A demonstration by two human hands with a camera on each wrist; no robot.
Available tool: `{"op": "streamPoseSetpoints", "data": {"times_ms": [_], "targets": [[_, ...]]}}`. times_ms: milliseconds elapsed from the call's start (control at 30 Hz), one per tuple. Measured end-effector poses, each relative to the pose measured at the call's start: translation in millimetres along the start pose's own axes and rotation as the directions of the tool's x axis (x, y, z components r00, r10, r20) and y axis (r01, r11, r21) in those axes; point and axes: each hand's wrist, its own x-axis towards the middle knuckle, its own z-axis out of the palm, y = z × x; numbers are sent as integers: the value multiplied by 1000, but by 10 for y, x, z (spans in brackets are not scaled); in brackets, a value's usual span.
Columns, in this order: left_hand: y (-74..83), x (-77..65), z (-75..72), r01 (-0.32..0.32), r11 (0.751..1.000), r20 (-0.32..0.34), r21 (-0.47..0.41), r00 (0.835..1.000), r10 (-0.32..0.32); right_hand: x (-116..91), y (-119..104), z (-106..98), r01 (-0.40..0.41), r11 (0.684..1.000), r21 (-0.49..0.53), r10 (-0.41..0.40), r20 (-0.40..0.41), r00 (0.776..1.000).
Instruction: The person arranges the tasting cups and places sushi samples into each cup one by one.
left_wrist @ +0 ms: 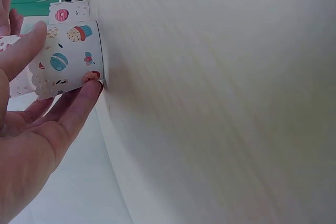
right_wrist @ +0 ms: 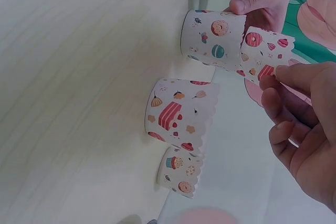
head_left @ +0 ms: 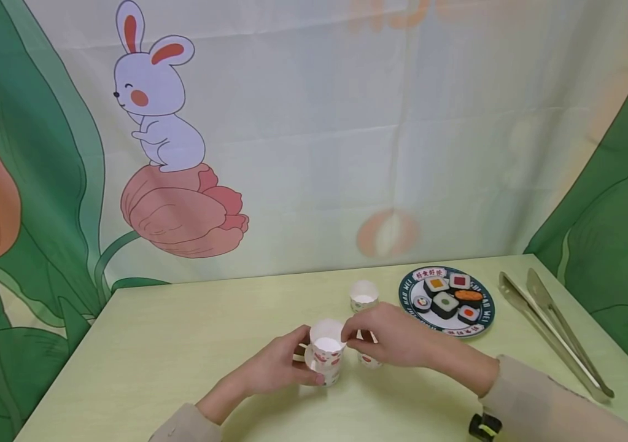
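Two paper baking cups with printed sweets stand one in the other, the upper cup (head_left: 327, 352) set partly into the mouth of the lower cup (left_wrist: 71, 59). My left hand (head_left: 276, 363) grips the lower cup from the side, thumb and fingers around its wall, with its base at the tabletop. Between thumb and index finger, my right hand (head_left: 393, 334) pinches the upper cup's rim; its other fingers are bent. A third cup, printed with a red cake slice (right_wrist: 178, 111), stands beside the pair, partly hidden under the right hand in the head view.
Farther back stands another paper cup (head_left: 364, 294). A round plate (head_left: 406, 314) with several sushi pieces lies at the back right, beside long metal tongs (head_left: 554, 337). A printed cloth (head_left: 302, 184) with a rabbit and tulips hangs behind the pale table (head_left: 192, 325).
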Motion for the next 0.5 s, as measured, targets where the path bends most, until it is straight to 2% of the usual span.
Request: {"op": "streamPoseSetpoints", "data": {"times_ms": [300,500], "targets": [[10,-6,-1,2,1000,-8,-18,1000,-2,-74,6,-88,-20,1000,-3,20,-40,999],[-2,-15,-19,-19,1000,-5,-18,1000,19,-145,26,-157,-36,999,3,36,-52,998]]}}
